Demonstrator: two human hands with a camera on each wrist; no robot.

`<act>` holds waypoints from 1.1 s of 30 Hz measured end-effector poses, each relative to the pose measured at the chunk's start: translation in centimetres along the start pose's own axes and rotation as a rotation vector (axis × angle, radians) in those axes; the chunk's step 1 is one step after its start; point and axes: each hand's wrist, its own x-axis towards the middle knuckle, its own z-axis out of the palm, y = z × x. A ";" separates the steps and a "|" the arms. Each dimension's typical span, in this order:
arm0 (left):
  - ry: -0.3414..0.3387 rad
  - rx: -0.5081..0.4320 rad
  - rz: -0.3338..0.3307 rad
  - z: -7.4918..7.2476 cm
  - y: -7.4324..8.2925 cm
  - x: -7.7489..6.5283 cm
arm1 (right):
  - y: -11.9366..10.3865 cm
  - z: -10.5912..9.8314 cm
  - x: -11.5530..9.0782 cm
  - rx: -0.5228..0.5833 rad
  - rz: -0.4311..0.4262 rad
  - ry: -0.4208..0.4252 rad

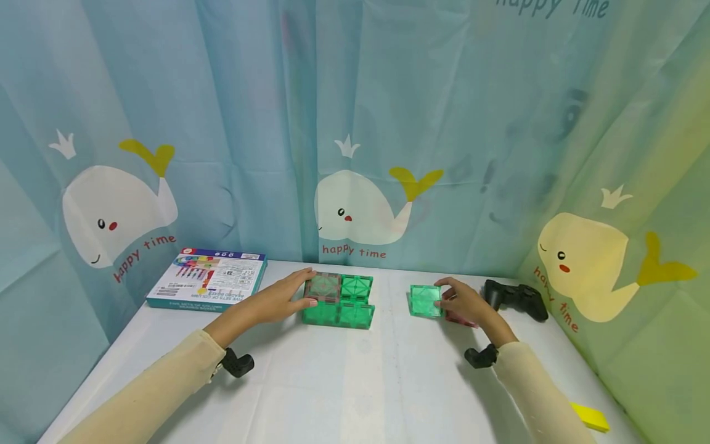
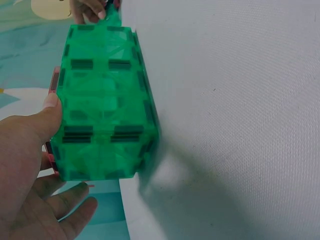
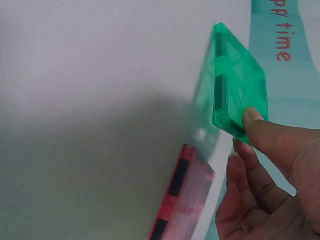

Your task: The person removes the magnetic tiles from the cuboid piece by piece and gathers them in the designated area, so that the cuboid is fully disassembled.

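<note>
A block built of translucent green magnetic tiles [image 1: 355, 315] stands on the table, with a pink tile [image 1: 323, 288] on top at its left. My left hand [image 1: 285, 298] holds the block's left end, thumb at the front and fingers behind; in the left wrist view the thumb lies at the green block's [image 2: 102, 100] edge. My right hand [image 1: 465, 301] pinches a single green magnetic tile [image 3: 240, 82] between thumb and fingers, tilted, to the right of the block. Below this hand, a pink tile [image 3: 187, 200] lies on the table, partly hidden by the hand in the head view.
A flat boxed set [image 1: 208, 280] lies at the back left. A black game controller [image 1: 516, 300] sits to the right of my right hand, and a yellow piece [image 1: 590, 417] lies near the right edge. A whale-print curtain [image 1: 266, 203] hangs behind the white table [image 1: 355, 388].
</note>
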 end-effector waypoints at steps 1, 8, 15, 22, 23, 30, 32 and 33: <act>0.000 -0.001 0.000 0.0 0.0 0.0 | 0.1 0.1 0.1 -0.002 0.014 -0.004; -0.001 -0.009 0.011 0.1 -0.1 0.1 | 0.5 0.7 0.8 -0.058 0.055 -0.045; 0.003 0.004 0.018 0.0 -0.1 0.2 | 0.1 0.7 1.1 -0.092 0.085 -0.077; 0.007 0.002 0.021 -0.2 -0.1 0.1 | 0.3 0.4 1.5 -0.155 0.051 -0.130; 0.008 0.000 0.022 -0.2 -0.1 0.0 | 0.3 0.4 1.6 -0.169 0.043 -0.136; 0.007 -0.005 0.014 -0.1 -0.1 0.0 | -0.3 0.8 1.5 -0.296 0.015 -0.090; 0.007 -0.005 0.014 -0.1 -0.1 0.0 | -0.7 1.2 1.5 -0.315 0.021 -0.059; 0.008 -0.006 0.015 -0.1 -0.1 0.0 | -1.0 1.5 1.4 -0.313 0.020 -0.044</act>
